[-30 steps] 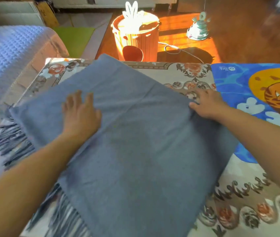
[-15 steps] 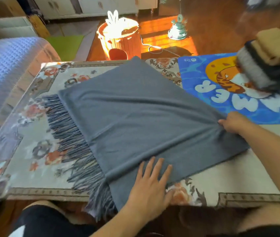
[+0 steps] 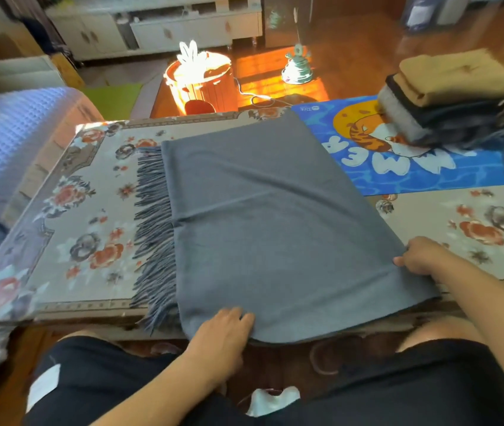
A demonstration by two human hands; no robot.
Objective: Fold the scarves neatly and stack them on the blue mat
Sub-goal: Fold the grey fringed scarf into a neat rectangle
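Since 0.5 s ago, shifted nearer: left hand (image 3: 224, 329), from flat with fingers spread on the grey scarf (image 3: 275, 229) to fingers curled over its near edge, close to the fringed corner. Right hand (image 3: 419, 255) slid back along the right edge toward the near right corner of the scarf, pinching the cloth there as before. Scarf itself turned a little, long side now running more squarely away from the near edge of the table (image 3: 60, 272).

Folded into a broad panel, lying flat on the floral tablecloth (image 3: 97, 192), with the near edge hanging slightly over the table's front edge. Fringe (image 3: 152, 229) trailing along the left side, spread over the floral cloth. Far right corner overlapping the left end of the blue mat (image 3: 398, 179). A few shallow creases across the middle.

Left hand grasping the near hem, thumb side hidden under the cloth. Right hand clenched on the right hem, fingers tucked under the edge.

At the far right of the table, on the blue mat: stack of folded scarves (image 3: 453, 99), tan on top, black and grey beneath, well apart from both hands. Blurred at its right side.

Beyond the far edge, on the floor: orange wooden bucket (image 3: 201, 84) in sunlight. To the left of the table: pale blue waffle blanket (image 3: 7, 136).
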